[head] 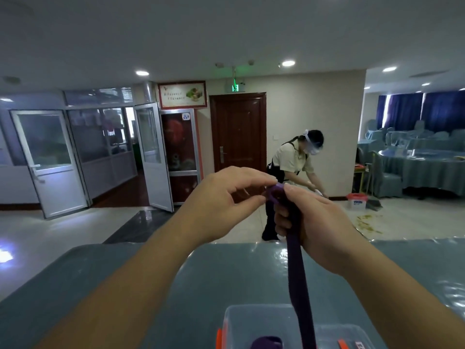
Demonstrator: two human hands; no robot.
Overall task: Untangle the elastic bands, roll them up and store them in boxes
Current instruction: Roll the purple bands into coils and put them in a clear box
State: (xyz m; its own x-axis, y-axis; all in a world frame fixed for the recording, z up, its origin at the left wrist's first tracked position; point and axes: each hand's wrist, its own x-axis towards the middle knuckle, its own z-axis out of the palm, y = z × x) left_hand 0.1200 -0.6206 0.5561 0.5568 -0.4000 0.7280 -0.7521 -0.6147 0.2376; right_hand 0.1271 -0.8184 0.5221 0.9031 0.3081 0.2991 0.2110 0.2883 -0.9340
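Purple elastic band (298,278) hangs lengthwise from the right hand (309,222), which grips its top end above the clear box (254,321), while the left hand (226,202), level beside it, pinches the small starting coil at that same end.

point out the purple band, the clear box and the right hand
purple band (297,270), head view, on the flat strip hanging below the hands
clear box (254,321), head view, on its bare lid
right hand (317,222), head view, on its back
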